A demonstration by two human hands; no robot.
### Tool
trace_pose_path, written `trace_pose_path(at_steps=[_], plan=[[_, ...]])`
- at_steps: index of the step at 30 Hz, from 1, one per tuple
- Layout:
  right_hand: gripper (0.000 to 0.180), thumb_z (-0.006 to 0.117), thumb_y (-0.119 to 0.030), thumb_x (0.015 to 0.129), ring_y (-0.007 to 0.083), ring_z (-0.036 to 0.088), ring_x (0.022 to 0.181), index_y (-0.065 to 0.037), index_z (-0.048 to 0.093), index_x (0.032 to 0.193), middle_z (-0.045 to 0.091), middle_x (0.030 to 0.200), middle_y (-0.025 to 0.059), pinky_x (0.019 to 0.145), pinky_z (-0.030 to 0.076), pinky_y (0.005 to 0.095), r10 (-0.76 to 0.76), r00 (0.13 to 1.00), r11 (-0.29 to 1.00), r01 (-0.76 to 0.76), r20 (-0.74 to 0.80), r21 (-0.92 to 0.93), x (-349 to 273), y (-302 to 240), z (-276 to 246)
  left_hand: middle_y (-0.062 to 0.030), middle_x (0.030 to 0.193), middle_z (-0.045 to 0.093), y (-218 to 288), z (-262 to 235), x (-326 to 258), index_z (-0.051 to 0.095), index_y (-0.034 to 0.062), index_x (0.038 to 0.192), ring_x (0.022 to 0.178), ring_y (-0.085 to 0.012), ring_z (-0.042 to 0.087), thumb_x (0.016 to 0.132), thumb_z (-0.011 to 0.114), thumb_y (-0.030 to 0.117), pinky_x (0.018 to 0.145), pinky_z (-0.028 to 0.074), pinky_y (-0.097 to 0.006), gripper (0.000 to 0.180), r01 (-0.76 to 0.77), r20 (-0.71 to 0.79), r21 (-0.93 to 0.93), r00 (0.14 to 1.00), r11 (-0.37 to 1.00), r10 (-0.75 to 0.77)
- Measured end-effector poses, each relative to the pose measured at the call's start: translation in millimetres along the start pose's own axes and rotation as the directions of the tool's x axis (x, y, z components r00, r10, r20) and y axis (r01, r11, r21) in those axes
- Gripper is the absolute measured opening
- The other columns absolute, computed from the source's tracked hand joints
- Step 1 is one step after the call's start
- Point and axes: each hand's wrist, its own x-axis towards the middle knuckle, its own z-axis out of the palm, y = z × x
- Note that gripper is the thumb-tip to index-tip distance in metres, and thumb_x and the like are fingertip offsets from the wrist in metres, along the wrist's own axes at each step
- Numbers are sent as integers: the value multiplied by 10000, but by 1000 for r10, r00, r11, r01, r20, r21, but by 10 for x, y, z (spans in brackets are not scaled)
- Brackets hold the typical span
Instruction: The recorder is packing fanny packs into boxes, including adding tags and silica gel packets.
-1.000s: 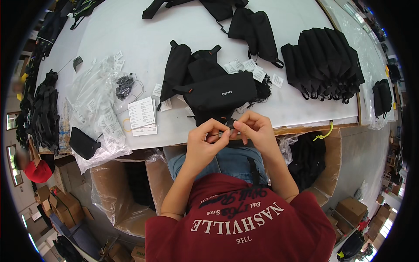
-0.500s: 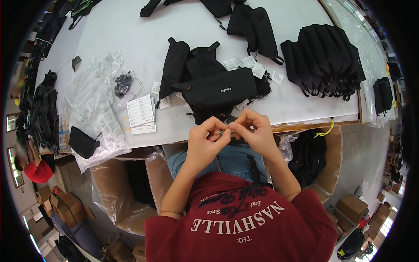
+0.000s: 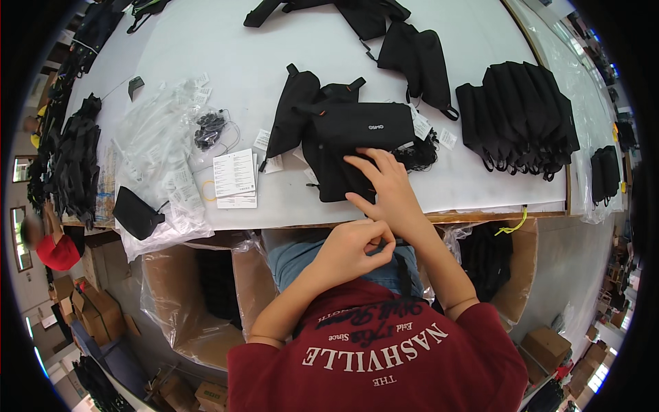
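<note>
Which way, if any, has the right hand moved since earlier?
Yes: the right hand moved forward from the table's front edge, over the black pouches.

The right hand (image 3: 390, 189) is at black pouches (image 3: 360, 127) (loosely piled) on a white table (image 3: 460, 178).

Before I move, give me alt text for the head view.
The right hand, spread, extends over heaped black pouches on a white table; the left hand is curled close by. White cards and clear plastic lie left, a row of black pouches right.
</note>
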Motion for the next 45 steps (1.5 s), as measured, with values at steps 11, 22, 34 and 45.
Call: trace_pose_path(at_steps=[11,22,34,45], plan=[[166,669,-89,752,250,653,867,-9,656,897,685,906,79,805,489,339,125,973,976,-86,-195,198,-28,-2,-219,-88,1093,591,-66,-187,98,624,46,996,1014,-307,520,772,659,45,852,435,-372,227,-154,-328,322,907,934,263],[167,636,16,737,230,677,826,29,669,901,696,904,135,749,510,293,36,998,857,-59,54,512,-157,-251,-622,72,948,631,-150,-566,-30,684,157,947,995,-172,506,589,733,112,826,258,-354,365,-78,-216,858,842,508,494],[166,640,27,732,238,681,819,36,664,896,696,890,143,746,514,293,42,993,839,-97,114,536,-185,-321,-643,109,884,658,-134,-578,-198,714,185,857,870,-123,521,591,707,125,787,256,-322,273,-206,-148,833,811,513,566],[220,720,-43,654,178,617,818,-87,679,866,665,930,9,675,458,291,-285,895,946,321,-344,50,-280,-502,-283,-131,1256,509,-72,-480,-323,445,40,1302,1163,-301,475,672,732,63,966,344,-382,692,31,-210,-17,977,999,-34]])
